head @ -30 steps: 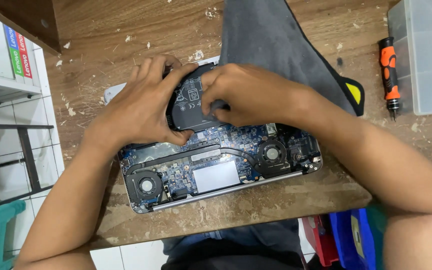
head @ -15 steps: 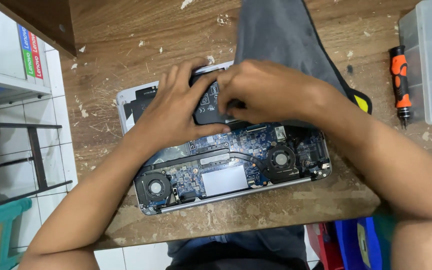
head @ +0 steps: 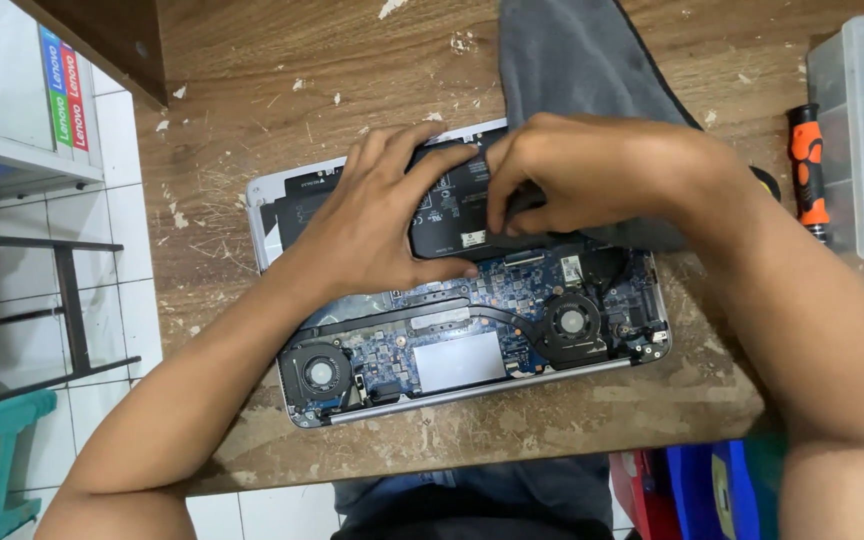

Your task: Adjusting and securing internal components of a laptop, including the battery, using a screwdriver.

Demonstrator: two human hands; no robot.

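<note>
Black battery pack (head: 452, 215) gripped by left hand (head: 382, 225) and right hand (head: 582, 175), now lowered from earlier lifted tilt, nearly seated in opened laptop (head: 472, 340) on table (head: 282, 90)

black flat battery (head: 452, 205), inside opened laptop (head: 472, 350)

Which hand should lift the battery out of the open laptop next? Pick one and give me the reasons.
Probably the left hand. Its fingers wrap the battery over the far edge, with the thumb on the near edge. The right hand only rests its fingertips on top, beside the grey cloth, above the laptop.
</note>
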